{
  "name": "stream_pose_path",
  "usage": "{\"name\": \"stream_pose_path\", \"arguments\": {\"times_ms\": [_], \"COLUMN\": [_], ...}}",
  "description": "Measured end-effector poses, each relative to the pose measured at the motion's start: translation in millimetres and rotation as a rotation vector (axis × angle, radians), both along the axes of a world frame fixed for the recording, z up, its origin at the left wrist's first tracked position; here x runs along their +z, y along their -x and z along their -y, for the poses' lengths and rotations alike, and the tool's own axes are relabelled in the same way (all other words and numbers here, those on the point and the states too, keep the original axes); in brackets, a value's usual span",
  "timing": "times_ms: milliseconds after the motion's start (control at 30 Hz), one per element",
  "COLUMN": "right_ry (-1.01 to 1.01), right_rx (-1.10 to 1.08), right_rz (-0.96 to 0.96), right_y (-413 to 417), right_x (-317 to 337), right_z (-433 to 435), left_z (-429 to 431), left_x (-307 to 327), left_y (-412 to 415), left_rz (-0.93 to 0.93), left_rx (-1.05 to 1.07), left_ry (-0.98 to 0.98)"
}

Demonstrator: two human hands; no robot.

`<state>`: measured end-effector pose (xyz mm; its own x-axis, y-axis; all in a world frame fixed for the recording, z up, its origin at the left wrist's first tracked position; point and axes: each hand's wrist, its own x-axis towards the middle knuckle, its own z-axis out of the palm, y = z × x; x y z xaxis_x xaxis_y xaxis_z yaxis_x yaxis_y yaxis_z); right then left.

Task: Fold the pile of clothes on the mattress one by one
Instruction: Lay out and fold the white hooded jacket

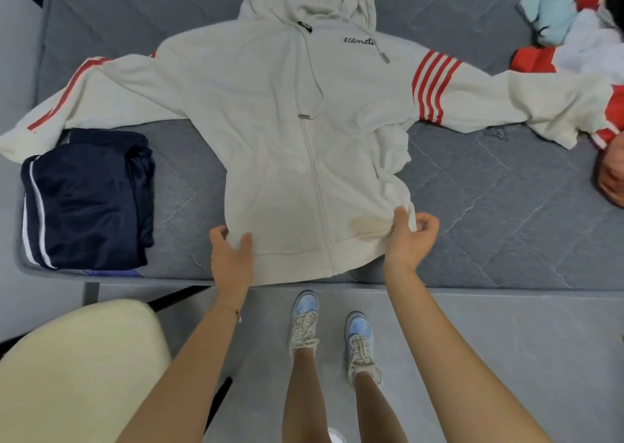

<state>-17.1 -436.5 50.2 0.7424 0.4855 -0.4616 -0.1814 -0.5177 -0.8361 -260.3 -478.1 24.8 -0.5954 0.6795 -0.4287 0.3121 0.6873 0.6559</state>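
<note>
A cream zip-up hoodie (270, 112) with red sleeve stripes lies face up on the grey mattress (489, 213), its sleeves spread to both sides and its hood at the far edge. My left hand (231, 253) grips the bottom hem at its left corner. My right hand (410, 236) pinches the hem at its right corner, bunching the cloth there. A folded navy garment (87, 199) with white stripes sits on the mattress to the left. Unfolded clothes (574, 20), light blue, white and red, are heaped at the far right.
Another person's hand (611, 176) rests at the right edge of the mattress. A pale cushioned chair (77, 368) stands on the floor at the lower left. My feet in blue and white sneakers (304, 321) stand close to the mattress's near edge.
</note>
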Motion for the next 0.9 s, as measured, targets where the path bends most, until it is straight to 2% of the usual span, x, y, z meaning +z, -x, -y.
{"name": "stream_pose_path", "arguments": {"times_ms": [100,133,267,367,467,567,667,733,833,900], "right_ry": [0.074,0.104,0.049,0.027,-0.023,-0.007,0.022,0.025,0.036,0.061], "right_rx": [0.114,0.194,0.5,0.669,0.739,0.812,0.916,0.989,0.908,0.778], "right_rz": [-0.049,-0.06,-0.051,-0.107,-0.182,-0.235,-0.285,-0.282,-0.242,-0.198], "right_y": [-4,-3,8,15,10,0,2,5,2,-3], "right_x": [-2,-3,-3,1,3,2,0,0,-4,-11], "right_z": [2,4,10,11,7,1,-5,-9,-10,-10], "left_z": [3,4,1,-6,-17,-29,-37,-39,-41,-43], "left_x": [-3,-4,-3,-1,3,5,5,6,4,5], "left_y": [-11,-19,-60,-92,-111,-110,-106,-105,-100,-97], "left_rz": [-0.258,-0.288,-0.081,-0.057,0.037,0.012,0.144,0.142,0.076,0.145], "left_rx": [-0.229,-0.305,-0.726,-0.992,-0.879,-0.723,-0.718,-0.722,-0.661,-0.537], "left_ry": [0.012,-0.013,-0.141,-0.169,-0.206,-0.233,-0.194,-0.154,-0.172,-0.192]}}
